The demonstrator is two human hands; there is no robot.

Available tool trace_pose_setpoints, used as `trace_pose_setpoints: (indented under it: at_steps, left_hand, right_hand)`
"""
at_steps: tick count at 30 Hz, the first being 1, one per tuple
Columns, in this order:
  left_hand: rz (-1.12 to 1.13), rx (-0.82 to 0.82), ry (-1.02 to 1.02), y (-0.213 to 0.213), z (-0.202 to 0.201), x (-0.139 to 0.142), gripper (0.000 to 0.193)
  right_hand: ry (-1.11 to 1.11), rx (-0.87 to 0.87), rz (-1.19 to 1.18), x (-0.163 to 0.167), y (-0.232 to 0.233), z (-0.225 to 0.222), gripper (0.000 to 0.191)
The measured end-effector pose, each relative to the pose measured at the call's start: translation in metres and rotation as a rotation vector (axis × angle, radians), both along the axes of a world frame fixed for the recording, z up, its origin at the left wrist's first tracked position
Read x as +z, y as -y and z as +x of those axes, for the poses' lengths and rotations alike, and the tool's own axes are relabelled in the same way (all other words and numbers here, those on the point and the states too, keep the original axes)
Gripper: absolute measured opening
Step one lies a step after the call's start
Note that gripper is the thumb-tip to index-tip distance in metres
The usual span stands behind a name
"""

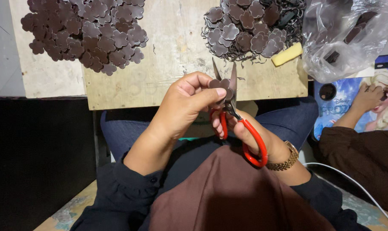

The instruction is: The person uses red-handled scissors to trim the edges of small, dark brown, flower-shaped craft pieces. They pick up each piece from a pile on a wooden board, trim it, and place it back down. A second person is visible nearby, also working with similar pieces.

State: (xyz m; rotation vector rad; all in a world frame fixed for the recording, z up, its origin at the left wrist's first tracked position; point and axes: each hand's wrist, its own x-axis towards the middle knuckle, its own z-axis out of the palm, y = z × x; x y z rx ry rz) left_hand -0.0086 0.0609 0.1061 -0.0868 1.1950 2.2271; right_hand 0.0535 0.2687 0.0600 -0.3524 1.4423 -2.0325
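- Far up and to the left of my grip, a heap of dark brown flower-shaped flat pieces [86, 32] lies on the pale wooden board [168, 81].
- My left hand [186, 102] is closed on a single dark brown flower-shaped cut-out [220, 84]: thumb lies across its lower edge, fingers curl behind it, and the piece stands upright above my lap.
- Just right of that pinch, the steel scissors with red loop handles [234, 115] point upward, their blades spread apart in a narrow V with the cut-out sitting between them.
- My right hand [249, 132] grips the red handles from below, fingers wrapped through and round the loops; a gold metal link watch [288, 159] sits on that wrist.
- Above the scissor tips, a second heap of brown flower pieces mixed with thin offcut rings [249, 28] rests on the board.
- Right of that heap lies a small yellow block [287, 54], touching the heap's edge.
- Further right, a crumpled clear plastic bag [343, 38] holds a few dark pieces.
- Well to the right of my grip, another person's hand [367, 97] in a brown sleeve rests on a blue picture cover [343, 107].
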Motion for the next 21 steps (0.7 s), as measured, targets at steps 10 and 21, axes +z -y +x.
trace_pose_setpoints:
  at_steps: [10, 21]
  left_hand:
    - [0.011, -0.01, -0.03, -0.0013, -0.0026, -0.0018, 0.01]
    - [0.01, 0.039, -0.072, -0.0065, 0.0013, 0.0034, 0.01]
  right_hand:
    - [-0.016, -0.062, 0.04, 0.0043, 0.0047, -0.0033, 0.073]
    - [-0.013, -0.113, 0.058, -0.0002, 0.0054, -0.0029, 0.07]
